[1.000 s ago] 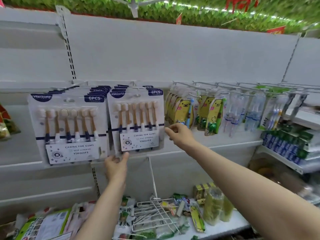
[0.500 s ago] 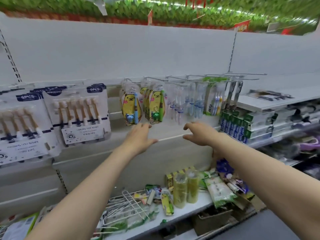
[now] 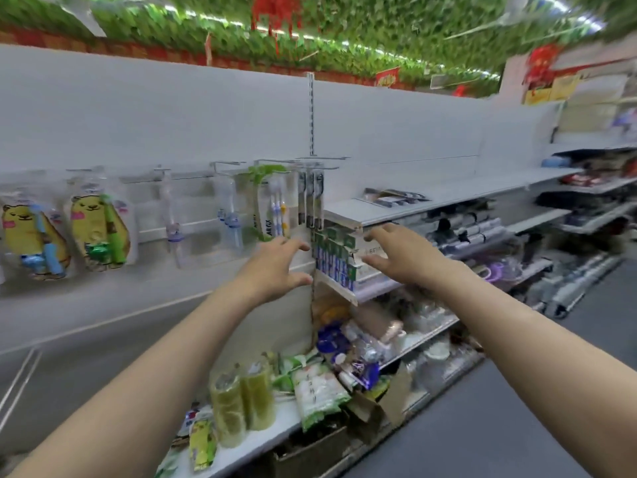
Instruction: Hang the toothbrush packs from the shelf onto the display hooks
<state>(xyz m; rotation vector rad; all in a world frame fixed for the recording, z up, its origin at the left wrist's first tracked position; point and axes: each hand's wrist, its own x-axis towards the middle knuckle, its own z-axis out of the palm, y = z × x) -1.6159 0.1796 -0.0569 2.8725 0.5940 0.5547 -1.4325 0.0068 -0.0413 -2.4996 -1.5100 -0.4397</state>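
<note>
Both my hands reach out towards a stack of blue-and-green toothbrush boxes [image 3: 333, 257] on a white shelf [image 3: 348, 291]. My left hand [image 3: 275, 267] is spread just left of the stack, fingers loosely curved, holding nothing. My right hand [image 3: 403, 251] is spread just right of it, also empty. Above the stack, dark slim packs [image 3: 312, 198] hang from display hooks [image 3: 324, 160]. Further left hang clear toothbrush packs [image 3: 227, 215] and two yellow bear packs [image 3: 100, 232].
A white shelf [image 3: 386, 210] above the boxes carries a dark flat pack. The lower shelf [image 3: 275, 436] holds green jars [image 3: 241, 398], bags and a cardboard box. More stocked shelves run off to the right beside a grey aisle floor [image 3: 517, 426].
The view has swung right along the shelving. Both hands left the six-brush packs and moved right, arriving on either side of the blue-and-green boxes.
</note>
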